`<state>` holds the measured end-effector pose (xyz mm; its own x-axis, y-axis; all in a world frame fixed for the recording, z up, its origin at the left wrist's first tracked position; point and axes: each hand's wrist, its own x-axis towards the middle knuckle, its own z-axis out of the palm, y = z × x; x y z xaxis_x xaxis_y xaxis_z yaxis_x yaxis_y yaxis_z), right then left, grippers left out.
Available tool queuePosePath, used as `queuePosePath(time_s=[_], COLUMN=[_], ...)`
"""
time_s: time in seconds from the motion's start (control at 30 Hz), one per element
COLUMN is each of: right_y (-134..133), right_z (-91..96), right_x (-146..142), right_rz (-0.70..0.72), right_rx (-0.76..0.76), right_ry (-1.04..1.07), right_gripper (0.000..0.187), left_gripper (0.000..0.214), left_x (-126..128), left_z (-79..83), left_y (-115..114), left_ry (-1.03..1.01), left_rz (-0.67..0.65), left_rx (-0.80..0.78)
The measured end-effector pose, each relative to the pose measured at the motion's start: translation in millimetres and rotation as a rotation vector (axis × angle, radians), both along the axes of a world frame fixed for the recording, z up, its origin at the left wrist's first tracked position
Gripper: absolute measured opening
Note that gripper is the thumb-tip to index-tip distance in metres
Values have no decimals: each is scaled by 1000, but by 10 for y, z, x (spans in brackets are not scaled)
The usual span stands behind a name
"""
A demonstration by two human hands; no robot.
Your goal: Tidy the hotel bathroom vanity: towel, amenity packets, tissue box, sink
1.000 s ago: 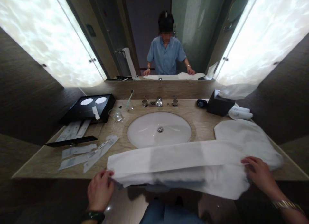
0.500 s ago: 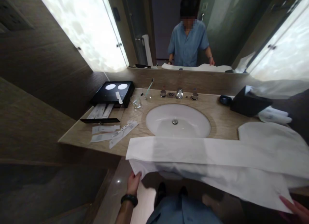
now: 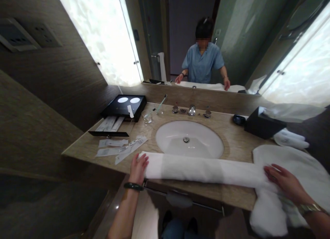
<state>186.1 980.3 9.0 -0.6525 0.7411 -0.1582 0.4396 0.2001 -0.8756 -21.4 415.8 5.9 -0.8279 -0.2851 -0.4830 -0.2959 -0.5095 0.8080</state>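
Pressing flat on a long folded towel [image 3: 203,170], both hands lie open: the left hand [image 3: 138,167] on its left end, the right hand [image 3: 283,182] on its right end. It lies along the table [image 3: 237,143] edge, before the sink [image 3: 189,139], apparently overlapping another towel [image 3: 296,160].

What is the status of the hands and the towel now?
Left hand and right hand flat on long folded white towel. Towel lies along front of beige stone counter. Nothing in the way.

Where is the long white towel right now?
The long white towel lies folded along the counter's front edge, just before the sink, with the left hand and right hand pressing its ends.
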Motion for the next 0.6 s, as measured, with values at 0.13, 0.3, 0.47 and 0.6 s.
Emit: queuePosePath(time_s=[0.13,0.3,0.47,0.6], right_y=[-468,-1489,-1510,-1423], right_z=[-75,-120,-353,-445], right_x=[-585,-1421,-1714,-1848], right_rz=[452,1175,1318,1191], right_rx=[473,451,475,439], right_ry=[-158,-267,-383,-327], right_gripper=[41,30,26,39], left_gripper=[46,62,58,52], left_x=[294,1137,2091,2537], left_z=[-102,-153,-420,-802], left_y=[-65,-383,-651,-859], left_ry=[90,-18,-271,-378], left_rz=[24,37,76,-13], left_rx=[-131,-424,-461,-523])
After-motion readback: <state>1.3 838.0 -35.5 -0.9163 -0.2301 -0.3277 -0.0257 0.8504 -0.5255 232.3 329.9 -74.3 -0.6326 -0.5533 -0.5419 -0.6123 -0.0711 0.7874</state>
